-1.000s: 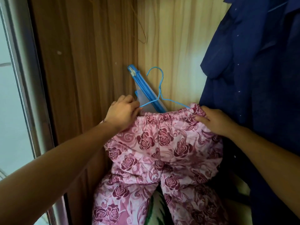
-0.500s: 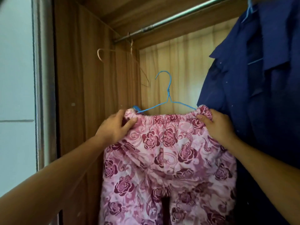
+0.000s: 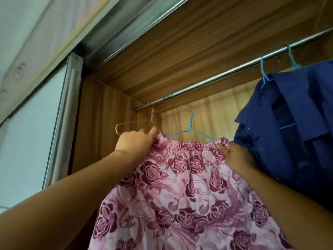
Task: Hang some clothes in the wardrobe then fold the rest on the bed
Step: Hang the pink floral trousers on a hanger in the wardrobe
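1. I see both arms reaching up and forward into the wardrobe (image 3: 100,132), forearms bare, with the hands level with each other at either end of a waistband.
2. The left hand (image 3: 134,144) is curled round the left end of the waistband of the pink rose-print trousers (image 3: 180,186). Its knuckles face me, and one fingertip pokes up above the bunched cloth.
3. The right hand (image 3: 236,156) grips the right end of the same waistband, with the thumb on the front of the fabric. The other fingers are tucked behind it, so I cannot see them.
4. Between the two hands the elastic waistband is stretched along the blue wire hanger (image 3: 191,123). The hanger's sloping shoulders come out of the cloth at each end.
5. The trousers hang down from the hands and spread wide toward the bottom of the view.
6. The hanger's hook stands upright just below the metal rail (image 3: 216,76), apart from it and not over it.
7. An empty pale pink hanger (image 3: 133,122) hangs at the left end of the rail, just above the left hand.
8. A navy shirt (image 3: 288,132) hangs on the rail to the right, its edge touching or just beside the right hand. I cannot tell which.
9. A metal door frame (image 3: 59,123) runs down the left side, outside the wardrobe.
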{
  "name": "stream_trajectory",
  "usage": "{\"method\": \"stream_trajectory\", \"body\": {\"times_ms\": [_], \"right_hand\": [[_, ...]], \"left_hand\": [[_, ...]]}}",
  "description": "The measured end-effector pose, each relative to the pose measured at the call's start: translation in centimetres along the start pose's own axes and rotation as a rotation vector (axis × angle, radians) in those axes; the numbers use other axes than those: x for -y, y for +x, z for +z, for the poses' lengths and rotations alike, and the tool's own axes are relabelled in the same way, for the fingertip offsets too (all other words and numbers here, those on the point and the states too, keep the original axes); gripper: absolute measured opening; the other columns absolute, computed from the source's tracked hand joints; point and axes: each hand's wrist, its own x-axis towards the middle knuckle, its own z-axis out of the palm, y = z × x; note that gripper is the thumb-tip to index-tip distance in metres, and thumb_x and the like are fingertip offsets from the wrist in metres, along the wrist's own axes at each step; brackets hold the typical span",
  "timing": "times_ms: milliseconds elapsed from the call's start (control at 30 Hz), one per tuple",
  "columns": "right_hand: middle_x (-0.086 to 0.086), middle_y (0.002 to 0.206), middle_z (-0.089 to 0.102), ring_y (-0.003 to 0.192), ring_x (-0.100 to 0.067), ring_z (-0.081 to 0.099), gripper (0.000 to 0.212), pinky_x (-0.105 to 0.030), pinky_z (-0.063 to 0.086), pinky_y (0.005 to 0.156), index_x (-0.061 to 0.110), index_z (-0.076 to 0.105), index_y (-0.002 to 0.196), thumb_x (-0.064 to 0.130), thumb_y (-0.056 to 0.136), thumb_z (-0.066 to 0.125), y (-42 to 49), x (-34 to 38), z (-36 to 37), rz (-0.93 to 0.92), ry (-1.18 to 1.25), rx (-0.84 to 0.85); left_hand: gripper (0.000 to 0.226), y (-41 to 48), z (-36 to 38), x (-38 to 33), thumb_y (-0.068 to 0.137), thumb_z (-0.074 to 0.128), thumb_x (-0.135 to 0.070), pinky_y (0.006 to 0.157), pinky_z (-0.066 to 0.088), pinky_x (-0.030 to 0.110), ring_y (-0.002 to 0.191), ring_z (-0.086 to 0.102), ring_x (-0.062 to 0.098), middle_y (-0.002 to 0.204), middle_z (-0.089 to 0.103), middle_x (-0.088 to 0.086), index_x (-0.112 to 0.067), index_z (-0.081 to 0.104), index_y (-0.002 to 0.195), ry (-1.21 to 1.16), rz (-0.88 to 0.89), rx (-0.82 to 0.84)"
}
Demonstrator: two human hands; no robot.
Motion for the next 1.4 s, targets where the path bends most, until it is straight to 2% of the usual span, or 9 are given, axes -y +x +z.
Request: {"method": "stream_trajectory", "body": {"times_ms": [200, 267, 333, 433, 700, 867, 1167, 1300, 1400], "right_hand": [[-0.022, 0.108, 0.067, 0.096, -0.041, 0.063, 0.057, -0.038, 0.046, 0.068, 0.006, 0.054, 0.106, 0.061, 0.100, 0.040, 4.8, 0.9, 1.0, 0.048, -0.031, -0.004], [-0.019, 0.113, 0.065, 0.103, -0.040, 0.061, 0.060, -0.042, 0.051, 0.082, 0.008, 0.053, 0.112, 0.064, 0.100, 0.034, 6.2, 1.1, 1.5, 0.081, -0.067, 0.020], [-0.015, 0.121, 0.063, 0.113, -0.037, 0.056, 0.060, -0.046, 0.045, 0.096, 0.013, 0.053, 0.119, 0.065, 0.100, 0.030, 7.4, 1.9, 1.9, 0.130, -0.138, 0.069], [-0.011, 0.131, 0.059, 0.123, -0.033, 0.049, 0.055, -0.048, 0.036, 0.102, 0.018, 0.052, 0.128, 0.062, 0.103, 0.031, 9.1, 3.4, 2.6, 0.152, -0.220, 0.124], [-0.010, 0.139, 0.053, 0.130, -0.034, 0.043, 0.057, -0.050, 0.034, 0.103, 0.019, 0.050, 0.134, 0.062, 0.102, 0.029, 13.3, 9.0, 4.6, 0.066, -0.118, 0.035], [-0.014, 0.146, 0.046, 0.134, -0.037, 0.040, 0.060, -0.047, 0.036, 0.106, 0.017, 0.045, 0.142, 0.060, 0.103, 0.031, 12.9, 11.6, 7.6, 0.044, -0.078, 0.138], [-0.023, 0.131, 0.058, 0.118, -0.043, 0.056, 0.041, -0.046, 0.048, 0.096, 0.010, 0.049, 0.129, 0.039, 0.104, 0.036, 12.4, 15.1, 12.9, -0.075, 0.072, 0.197], [-0.027, 0.123, 0.062, 0.112, -0.044, 0.060, 0.055, -0.046, 0.050, 0.090, 0.013, 0.047, 0.131, 0.057, 0.101, 0.034, 8.9, 11.9, 16.9, -0.104, 0.176, 0.222], [-0.027, 0.132, 0.056, 0.121, -0.045, 0.054, 0.067, -0.051, 0.048, 0.100, 0.017, 0.042, 0.144, 0.064, 0.096, 0.041, 5.4, 7.2, 19.5, -0.021, 0.242, 0.217]], "left_hand": [[0.044, 6.1, -1.1, 0.1, 0.101, 0.037, -0.013, 0.066, 0.040, 0.038, 0.104, 0.066, 0.034, 0.117, 0.066, 0.006, -0.023, 0.030, 0.144, 0.095, -0.039, 0.003], [0.041, 7.7, -0.9, 0.0, 0.102, 0.035, -0.013, 0.069, 0.042, 0.039, 0.108, 0.065, 0.034, 0.120, 0.066, 0.006, -0.022, 0.033, 0.142, 0.113, -0.049, 0.004], [0.038, 9.1, -0.5, -0.1, 0.103, 0.035, -0.015, 0.072, 0.044, 0.039, 0.110, 0.064, 0.034, 0.122, 0.066, 0.006, -0.023, 0.037, 0.140, 0.125, -0.053, 0.013], [0.037, 10.4, 0.3, 0.4, 0.103, 0.033, -0.016, 0.073, 0.042, 0.038, 0.113, 0.064, 0.033, 0.125, 0.065, 0.006, -0.023, 0.039, 0.138, 0.156, -0.068, 0.024], [0.036, 12.1, -0.4, 4.6, 0.103, 0.032, -0.017, 0.073, 0.039, 0.038, 0.115, 0.061, 0.035, 0.126, 0.064, 0.009, -0.021, 0.041, 0.137, 0.216, -0.148, -0.030], [0.038, 10.3, -0.3, 5.6, 0.103, 0.034, -0.018, 0.075, 0.045, 0.041, 0.118, 0.060, 0.033, 0.130, 0.061, 0.007, -0.019, 0.042, 0.140, 0.281, -0.200, 0.050], [0.033, 6.2, 1.4, 5.2, 0.104, 0.035, -0.015, 0.065, 0.045, 0.040, 0.115, 0.063, 0.031, 0.128, 0.061, 0.006, -0.012, 0.043, 0.136, 0.366, -0.230, 0.149], [0.036, 5.9, 1.5, 4.5, 0.102, 0.038, -0.015, 0.068, 0.044, 0.039, 0.113, 0.063, 0.030, 0.126, 0.062, 0.007, -0.013, 0.041, 0.138, 0.306, -0.228, 0.158], [0.039, 5.6, 1.9, 4.5, 0.101, 0.040, -0.015, 0.066, 0.043, 0.038, 0.104, 0.064, 0.033, 0.116, 0.064, 0.009, -0.015, 0.041, 0.140, 0.136, -0.266, 0.125]]}}
